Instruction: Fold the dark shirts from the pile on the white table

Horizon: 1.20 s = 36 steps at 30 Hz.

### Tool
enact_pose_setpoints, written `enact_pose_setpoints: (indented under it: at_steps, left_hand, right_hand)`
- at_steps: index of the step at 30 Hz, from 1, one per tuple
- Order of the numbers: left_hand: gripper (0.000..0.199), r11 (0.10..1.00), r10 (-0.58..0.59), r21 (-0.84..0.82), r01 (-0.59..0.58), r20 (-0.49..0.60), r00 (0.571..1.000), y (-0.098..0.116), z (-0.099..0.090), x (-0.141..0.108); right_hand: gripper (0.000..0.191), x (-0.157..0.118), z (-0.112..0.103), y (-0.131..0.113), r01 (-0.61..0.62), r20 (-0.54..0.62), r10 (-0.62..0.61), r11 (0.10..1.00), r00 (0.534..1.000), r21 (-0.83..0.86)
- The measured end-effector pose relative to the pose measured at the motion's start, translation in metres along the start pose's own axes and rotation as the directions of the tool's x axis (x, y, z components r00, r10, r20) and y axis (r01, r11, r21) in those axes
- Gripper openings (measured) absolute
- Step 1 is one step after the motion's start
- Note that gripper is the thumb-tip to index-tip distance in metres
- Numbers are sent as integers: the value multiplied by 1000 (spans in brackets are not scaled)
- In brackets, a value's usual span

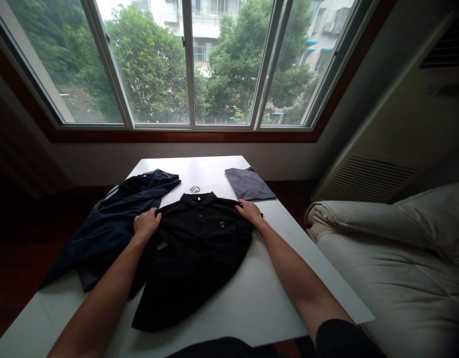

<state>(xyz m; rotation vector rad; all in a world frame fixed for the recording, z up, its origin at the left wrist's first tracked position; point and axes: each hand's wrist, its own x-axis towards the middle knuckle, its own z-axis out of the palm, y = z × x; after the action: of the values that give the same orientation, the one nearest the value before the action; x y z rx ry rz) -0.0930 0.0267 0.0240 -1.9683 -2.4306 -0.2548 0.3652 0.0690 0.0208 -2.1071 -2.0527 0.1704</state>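
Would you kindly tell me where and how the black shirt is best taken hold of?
Probably at the shoulders, one in each hand, coming from the near side: the black shirt lies spread front up, its collar at the far end, so a shoulder lies on either side of it. The left hand and right hand are at those spots.
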Motion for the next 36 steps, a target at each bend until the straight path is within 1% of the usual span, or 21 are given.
enact_pose_setpoints:
  at_steps: [11, 30, 36]
  left_hand:
    - [40, 1000, 10, -23, -10, 16, 1000, -2, -1, 0]
    - [42, 1000, 4, -26, -3, 29, 1000, 4, -7, -4]
    - [42, 999, 17, -41, -15, 25, 1000, 3, -6, -4]
  right_hand:
    - [42, -8, -5, -6, -15, 11, 16, 1000, 1000, -23]
    - [42, -11, -7, -9, -24, 11, 25, 1000, 1000, -11]
    - [42, -10, -4, -7, -15, 4, 15, 1000, 1000, -18]
